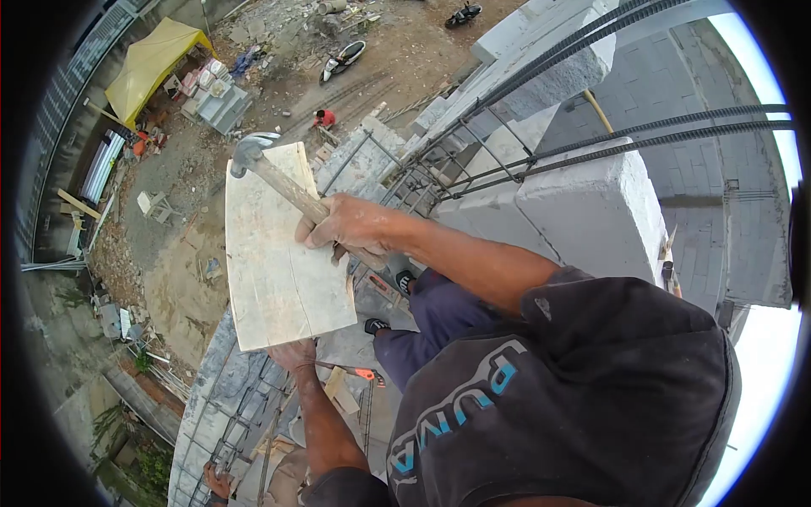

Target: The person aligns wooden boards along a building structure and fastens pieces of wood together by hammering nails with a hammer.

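Observation:
My right hand (342,221) is wrapped around the wooden handle of a claw hammer (283,184). Its metal head lies over the top edge of a pale wooden board (283,270). The board is wide, dusty and cracked along part of its face. At the board's lower edge, my left hand (293,353) grips it, with most of the fingers hidden behind. Below the board, close to my left wrist, lies a handsaw with an orange handle (367,374).
Steel rebar (642,135) juts out above a white block wall (583,203) on the right. Another person's hand (218,482) shows at the bottom left. Far below are a person in red (323,118), a motorbike (342,61) and a yellow canopy (160,63).

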Available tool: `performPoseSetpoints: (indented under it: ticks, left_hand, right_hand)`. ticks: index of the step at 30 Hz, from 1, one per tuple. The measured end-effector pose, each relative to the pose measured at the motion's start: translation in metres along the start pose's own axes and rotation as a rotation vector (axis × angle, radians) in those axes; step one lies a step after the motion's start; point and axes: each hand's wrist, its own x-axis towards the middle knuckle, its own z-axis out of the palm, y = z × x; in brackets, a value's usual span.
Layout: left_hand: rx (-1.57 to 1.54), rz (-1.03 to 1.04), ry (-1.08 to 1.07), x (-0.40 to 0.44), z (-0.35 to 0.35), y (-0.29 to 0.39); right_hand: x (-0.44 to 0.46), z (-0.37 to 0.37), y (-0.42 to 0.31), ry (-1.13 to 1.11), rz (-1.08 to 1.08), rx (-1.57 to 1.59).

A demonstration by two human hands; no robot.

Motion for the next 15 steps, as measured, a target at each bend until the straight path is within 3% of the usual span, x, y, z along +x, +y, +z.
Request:
performPoseSetpoints:
  ticks: [3,5,9,11,12,15]
  left_hand:
    - [-0.039,0.056,-0.149,-0.013,-0.016,-0.012]
    - [-0.182,0.042,-0.373,-0.024,-0.046,-0.008]
    - [-0.722,0.074,-0.635,-0.043,-0.123,0.034]
    - [-1.196,0.064,-0.467,-0.057,-0.18,0.084]
    - [-1.456,0.014,-0.253,-0.062,-0.203,0.115]
    - [-1.836,-0.217,-0.147,-0.055,-0.224,0.136]
  right_hand:
    - [-0.057,0.02,0.031,-0.128,0.175,0.146]
    - [-0.083,0.026,0.056,-0.106,0.22,0.237]
    - [-0.111,0.03,0.09,-0.037,0.243,0.403]
    - [-0.121,0.036,0.094,0.038,0.249,0.532]
    - [-0.121,0.04,0.097,0.063,0.266,0.592]
    - [-0.118,0.049,0.102,0.12,0.232,0.553]
